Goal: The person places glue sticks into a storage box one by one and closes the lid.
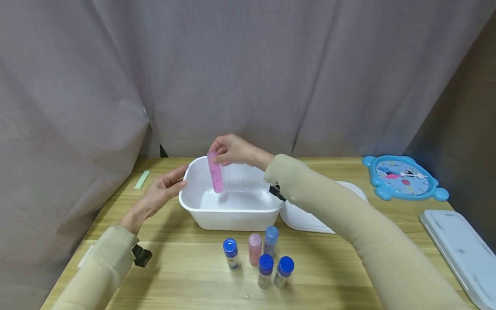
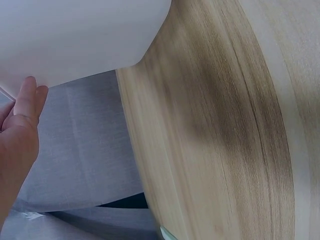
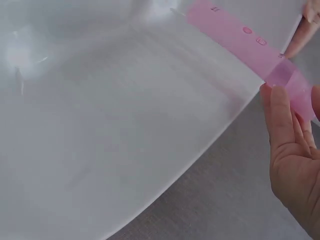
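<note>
A white plastic tub (image 1: 232,213) stands on the wooden table. My right hand (image 1: 232,150) pinches the top of a pink tube (image 1: 215,172) and holds it upright over the tub's back left part. In the right wrist view the pink tube (image 3: 240,40) runs from my fingers (image 3: 282,125) into the white tub (image 3: 100,125). My left hand (image 1: 166,187) rests with straight fingers against the tub's left rim. The left wrist view shows my left fingers (image 2: 25,107) touching the tub's wall (image 2: 75,35).
Several small bottles (image 1: 257,256) with blue and pink caps stand in front of the tub. A white lid (image 1: 310,217) lies right of the tub. A blue toy clock (image 1: 403,177) and a grey board (image 1: 461,254) lie at the right. A green strip (image 1: 142,179) lies at the back left.
</note>
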Motion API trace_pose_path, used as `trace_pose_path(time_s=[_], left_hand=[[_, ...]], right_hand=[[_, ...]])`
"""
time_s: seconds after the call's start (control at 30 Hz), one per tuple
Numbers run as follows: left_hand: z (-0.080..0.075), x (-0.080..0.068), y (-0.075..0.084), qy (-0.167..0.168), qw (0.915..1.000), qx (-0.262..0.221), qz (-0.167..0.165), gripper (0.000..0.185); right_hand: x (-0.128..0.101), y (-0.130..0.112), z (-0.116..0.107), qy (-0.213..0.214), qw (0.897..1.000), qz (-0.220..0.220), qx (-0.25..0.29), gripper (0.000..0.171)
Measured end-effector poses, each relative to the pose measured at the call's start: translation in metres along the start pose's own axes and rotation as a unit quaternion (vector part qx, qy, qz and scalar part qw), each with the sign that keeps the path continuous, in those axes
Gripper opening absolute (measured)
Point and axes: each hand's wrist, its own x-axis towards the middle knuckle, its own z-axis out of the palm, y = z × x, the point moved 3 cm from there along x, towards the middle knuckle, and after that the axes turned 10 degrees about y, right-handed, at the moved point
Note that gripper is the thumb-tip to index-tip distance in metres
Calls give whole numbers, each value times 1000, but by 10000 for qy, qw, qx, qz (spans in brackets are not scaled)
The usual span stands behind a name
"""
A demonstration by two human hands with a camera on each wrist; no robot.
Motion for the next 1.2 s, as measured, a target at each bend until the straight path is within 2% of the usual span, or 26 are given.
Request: trace_pose_path(time_s=[0.3,0.53,0.7,0.83,1.0,1.1,1.2], left_hand=[[4,3,-3,-84,9998,-183,75,59],[6,4,-3,-102,9998,-186,3,60],[6,6,-4,-95,9997,-217,-20,59],[6,7,-4,-99,9997,-235,-23,58],[5,7,-4,-105,9996,-269,-37,58],[5,8,-4,-87,9995,-305,-47,58],[4,8,-4,-68,9995,-314,-55,58]], right_hand=[[12,11,22,-511,9960,145,-718,23],[17,22,32,-510,9910,-63,-1237,21],[18,25,34,-439,9916,-168,-1202,20],[18,27,33,-430,9926,-166,-1121,25],[18,24,28,-563,9880,-344,-1395,38],[14,15,19,-570,9859,-475,-1499,42],[5,2,2,-462,9878,-686,-1319,43]])
